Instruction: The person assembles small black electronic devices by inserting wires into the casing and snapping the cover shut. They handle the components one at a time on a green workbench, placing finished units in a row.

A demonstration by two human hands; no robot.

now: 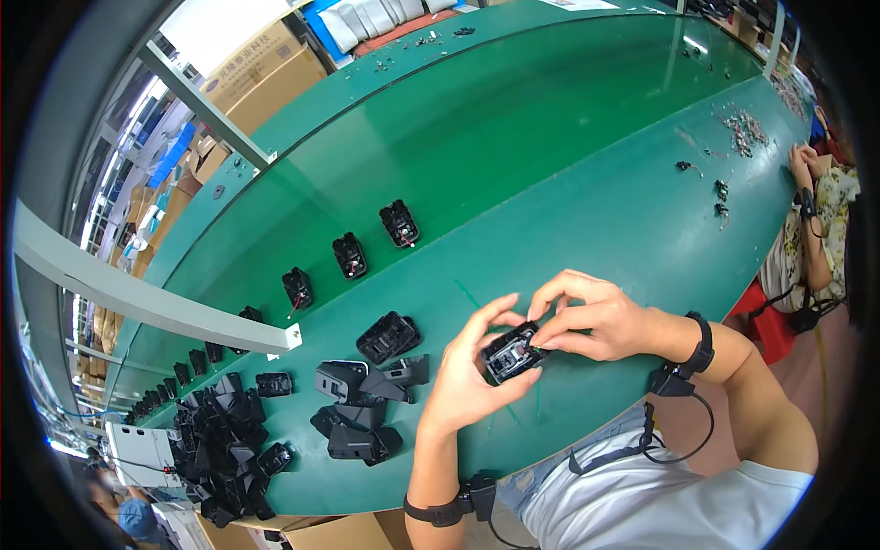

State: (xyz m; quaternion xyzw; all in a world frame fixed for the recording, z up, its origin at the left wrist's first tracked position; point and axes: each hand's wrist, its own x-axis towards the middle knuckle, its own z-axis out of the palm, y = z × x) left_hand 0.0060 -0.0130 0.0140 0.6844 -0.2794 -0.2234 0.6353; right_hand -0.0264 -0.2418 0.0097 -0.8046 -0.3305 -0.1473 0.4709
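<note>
A small black plastic housing [510, 356] with metal and other parts inside it is held above the green bench, its open side up. My left hand [463, 378] grips it, thumb along the near edge and fingers round the far side. The fingertips of my right hand [596, 321] are pinched together at the housing's right edge. Whatever they hold, if anything, is hidden. Left of my hands, on the bench, lie an open black shell [389, 337] and several black casings [359, 414].
A large heap of black casings [220, 440] covers the bench's left end. A row of open housings [349, 256] stands on the green belt [513, 137]. A pale metal post [156, 298] crosses the left side. Small wired parts [721, 192] lie rightward, near another person's hands [807, 165].
</note>
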